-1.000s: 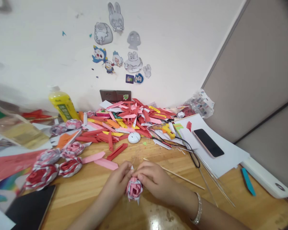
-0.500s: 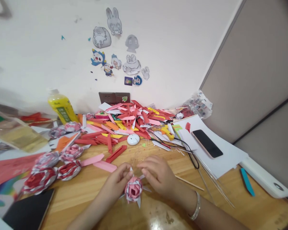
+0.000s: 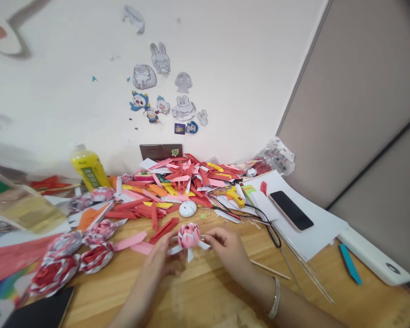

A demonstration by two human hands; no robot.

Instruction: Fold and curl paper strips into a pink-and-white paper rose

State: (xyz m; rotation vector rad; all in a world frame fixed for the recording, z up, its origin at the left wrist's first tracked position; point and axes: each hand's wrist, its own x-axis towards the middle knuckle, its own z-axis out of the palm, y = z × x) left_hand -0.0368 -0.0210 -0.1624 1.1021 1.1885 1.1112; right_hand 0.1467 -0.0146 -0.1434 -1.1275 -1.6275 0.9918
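Note:
A pink and white folded-paper flower [image 3: 189,235] is held between my two hands just above the table, with white paper points sticking out below and to the sides. My left hand [image 3: 161,260] grips it from the left, its fingers partly hidden behind the flower. Thumb and fingers of my right hand [image 3: 224,246] are pinched together at the flower's right side, at a paper tip. Pink paper strips [image 3: 131,241] and a red strip [image 3: 164,230] lie close to my left hand.
A heap of folded paper strips [image 3: 187,175] fills the back, with a yellow glue gun [image 3: 235,196] and white earbud case [image 3: 187,208]. Finished paper flowers [image 3: 96,258] and a yellow bottle [image 3: 89,169] stand left. A phone [image 3: 291,210] lies on white sheets; a wooden stick [image 3: 269,269] is nearby.
The paper flower has been lifted up and away from me, and tilted to show its side. Both hands have shifted with it; my left hand has turned. The camera view has tipped upward.

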